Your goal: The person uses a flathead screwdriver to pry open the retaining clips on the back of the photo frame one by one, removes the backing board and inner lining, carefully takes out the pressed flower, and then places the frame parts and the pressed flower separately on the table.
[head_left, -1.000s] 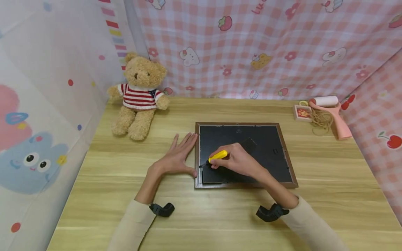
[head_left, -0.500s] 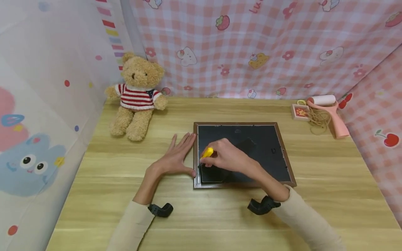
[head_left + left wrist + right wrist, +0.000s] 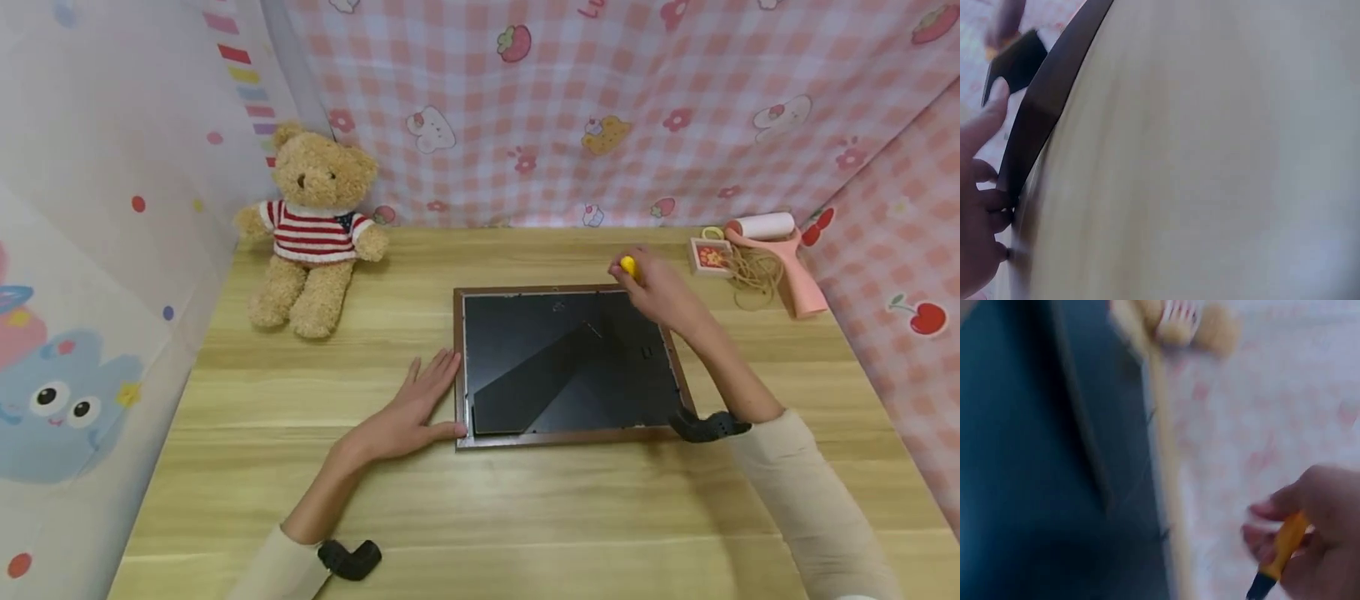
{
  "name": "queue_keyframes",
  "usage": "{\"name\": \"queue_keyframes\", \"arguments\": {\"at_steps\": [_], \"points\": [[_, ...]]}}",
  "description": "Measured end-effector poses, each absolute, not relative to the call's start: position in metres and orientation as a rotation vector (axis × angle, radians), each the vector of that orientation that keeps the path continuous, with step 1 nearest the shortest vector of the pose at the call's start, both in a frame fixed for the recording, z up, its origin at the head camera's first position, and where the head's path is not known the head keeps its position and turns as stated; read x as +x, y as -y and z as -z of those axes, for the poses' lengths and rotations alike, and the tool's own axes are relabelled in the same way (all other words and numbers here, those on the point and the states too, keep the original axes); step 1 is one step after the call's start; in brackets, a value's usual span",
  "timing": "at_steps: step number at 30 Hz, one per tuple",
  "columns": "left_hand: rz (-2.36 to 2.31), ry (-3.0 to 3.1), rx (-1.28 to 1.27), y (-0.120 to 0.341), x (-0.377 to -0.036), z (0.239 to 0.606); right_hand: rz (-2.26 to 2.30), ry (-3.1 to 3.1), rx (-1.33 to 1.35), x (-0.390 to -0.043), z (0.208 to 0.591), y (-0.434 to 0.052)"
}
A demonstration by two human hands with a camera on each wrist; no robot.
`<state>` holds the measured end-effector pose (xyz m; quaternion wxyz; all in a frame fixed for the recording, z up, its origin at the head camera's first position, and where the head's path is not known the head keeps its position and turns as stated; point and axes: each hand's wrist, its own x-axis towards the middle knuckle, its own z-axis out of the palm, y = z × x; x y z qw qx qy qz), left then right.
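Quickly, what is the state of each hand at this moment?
Left hand: open, fingers flat on the table, touching the picture frame at its left edge.
Right hand: closed, gripping the yellow-handled screwdriver.

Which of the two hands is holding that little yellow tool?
The right hand, at the frame's far corner, grips the yellow tool. The left hand lies flat against the frame's left edge, holding nothing.

I've got the teddy bear [image 3: 311,229] in its striped sweater sitting at the table's [image 3: 525,517] far left corner; far right, a pink lint roller [image 3: 780,254], coiled string [image 3: 753,275], small picture box [image 3: 708,257].
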<state>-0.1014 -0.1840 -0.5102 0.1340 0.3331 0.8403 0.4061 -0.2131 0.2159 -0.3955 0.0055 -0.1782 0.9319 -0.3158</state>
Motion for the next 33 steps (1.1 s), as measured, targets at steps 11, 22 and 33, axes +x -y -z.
{"name": "queue_keyframes", "arguments": {"at_steps": [11,22,33], "points": [[-1.079,-2.541,0.875,0.161,-0.064,0.504,0.603,-2.914,-0.508,-0.240,0.446,-0.267],[-1.067,-2.738,0.901,0.186,-0.082,0.512,0.610,-2.940,-0.561,-0.232,0.450,-0.280],[-0.997,-2.942,0.571,0.194,-0.112,0.499,0.684,-2.940,-0.532,-0.222,0.455,-0.286]]}}
